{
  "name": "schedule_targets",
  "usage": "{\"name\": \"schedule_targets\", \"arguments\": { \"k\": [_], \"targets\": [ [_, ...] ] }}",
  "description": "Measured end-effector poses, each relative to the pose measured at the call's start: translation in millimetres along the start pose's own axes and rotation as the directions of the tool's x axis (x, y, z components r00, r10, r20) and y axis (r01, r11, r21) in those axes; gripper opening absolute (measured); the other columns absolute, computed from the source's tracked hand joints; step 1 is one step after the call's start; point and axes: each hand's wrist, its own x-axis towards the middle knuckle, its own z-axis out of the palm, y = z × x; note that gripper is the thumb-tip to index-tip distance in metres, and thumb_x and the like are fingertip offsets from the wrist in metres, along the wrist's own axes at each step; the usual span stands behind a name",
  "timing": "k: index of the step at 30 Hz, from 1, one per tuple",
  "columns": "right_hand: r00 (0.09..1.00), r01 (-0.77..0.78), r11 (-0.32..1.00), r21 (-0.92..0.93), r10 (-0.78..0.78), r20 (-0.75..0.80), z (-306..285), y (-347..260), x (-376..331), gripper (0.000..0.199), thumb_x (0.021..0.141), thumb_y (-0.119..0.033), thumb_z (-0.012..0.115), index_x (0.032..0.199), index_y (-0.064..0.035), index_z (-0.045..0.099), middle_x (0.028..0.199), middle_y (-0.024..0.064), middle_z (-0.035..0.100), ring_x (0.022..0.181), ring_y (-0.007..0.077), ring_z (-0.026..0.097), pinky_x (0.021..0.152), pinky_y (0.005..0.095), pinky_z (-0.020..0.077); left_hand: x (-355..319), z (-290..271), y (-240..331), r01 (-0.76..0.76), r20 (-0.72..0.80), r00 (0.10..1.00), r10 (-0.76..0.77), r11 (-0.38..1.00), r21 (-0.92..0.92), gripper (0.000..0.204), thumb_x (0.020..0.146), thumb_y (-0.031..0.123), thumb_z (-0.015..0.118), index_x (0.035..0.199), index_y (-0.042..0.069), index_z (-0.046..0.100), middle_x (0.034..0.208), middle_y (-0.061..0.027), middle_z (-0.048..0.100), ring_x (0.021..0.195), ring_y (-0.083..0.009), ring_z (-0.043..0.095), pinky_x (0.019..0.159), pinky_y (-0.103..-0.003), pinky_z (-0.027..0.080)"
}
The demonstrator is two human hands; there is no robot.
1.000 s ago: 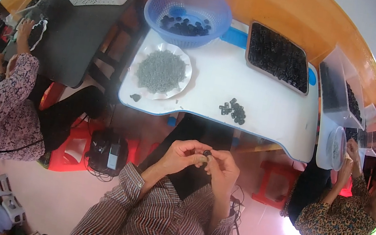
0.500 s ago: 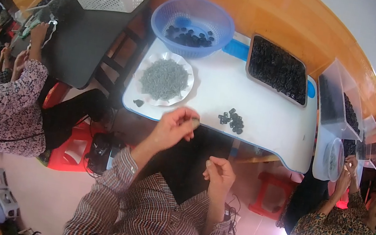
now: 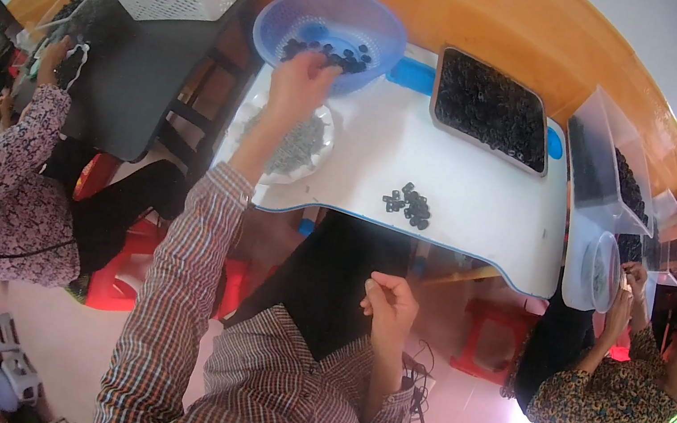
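At the near rim of the blue basin (image 3: 386, 43): left hand (image 3: 299, 89), nearer, bent toward black parts (image 3: 349, 62) inside; grip unclear. Right hand (image 3: 392, 305) well bodyward of basin, curled narrow, nothing visible held.

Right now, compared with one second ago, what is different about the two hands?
The left hand parted from the right hand and moved forward to the near side of the blue basket. The dark piece between both hands at first is no longer visible. The right hand stayed low; the black pile and white dish stayed put.
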Motion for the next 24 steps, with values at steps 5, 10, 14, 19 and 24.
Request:
{"name": "schedule_targets", "arguments": {
  "k": [5,10,14,19,24],
  "targets": [
    [0.998,-0.059,0.998,0.028,0.06,-0.027,1,5,5,0.011,0.085,-0.005,0.066,0.095,-0.0023,0.065,0.072,0.0009,0.061,0.058,0.0061,0.055,0.052,0.0186,0.0426,-88,37,-13,-0.385,0.175,0.916,0.36,0.914,0.131,0.011,0.082,0.011,0.065,0.09,0.004,0.069,0.078,-0.013,0.065,0.07,-0.0258,0.064,0.063,-0.036,0.05],
    [0.997,-0.077,0.997,-0.018,0.077,-0.01,1,5,8,0.01,0.085,-0.005,0.066,0.095,-0.0031,0.065,0.072,0.0006,0.061,0.058,0.0058,0.056,0.051,0.0185,0.0425,-152,69,-24,-0.393,0.248,0.896,0.369,0.918,0.054,0.01,0.079,0.005,0.065,0.088,0.004,0.069,0.079,-0.014,0.061,0.072,-0.0302,0.061,0.063,-0.038,0.049],
    [0.997,-0.072,0.996,-0.054,0.074,0.025,-4,15,11,0.015,0.088,-0.012,0.065,0.1,-0.0031,0.064,0.075,-0.0002,0.062,0.061,0.0056,0.056,0.053,0.0197,0.0439,-158,81,-20,-0.466,0.264,0.868,0.42,0.873,0.145,0.016,0.076,0.003,0.064,0.092,0.007,0.067,0.081,-0.0116,0.056,0.076,-0.0304,0.057,0.063,-0.04,0.048],
    [0.994,-0.104,0.993,-0.048,0.106,0.036,-2,15,12,0.015,0.088,-0.012,0.065,0.1,-0.0028,0.064,0.077,0.0002,0.062,0.062,0.0057,0.056,0.054,0.0201,0.0449,-153,83,-16,-0.505,0.32,0.841,0.437,0.846,0.173,0.021,0.073,0.003,0.062,0.093,0.009,0.065,0.082,-0.0105,0.052,0.08,-0.0309,0.055,0.065,-0.041,0.047],
    [0.994,-0.106,0.993,-0.053,0.107,0.031,-2,20,15,0.015,0.088,-0.011,0.065,0.1,-0.0025,0.064,0.076,0.0,0.062,0.061,0.0056,0.056,0.053,0.0198,0.0447,-153,76,-17,-0.529,0.344,0.832,0.434,0.808,0.26,0.016,0.076,0.006,0.068,0.091,0.009,0.067,0.084,-0.0096,0.055,0.08,-0.0284,0.058,0.063,-0.04,0.049]
  ]
}}
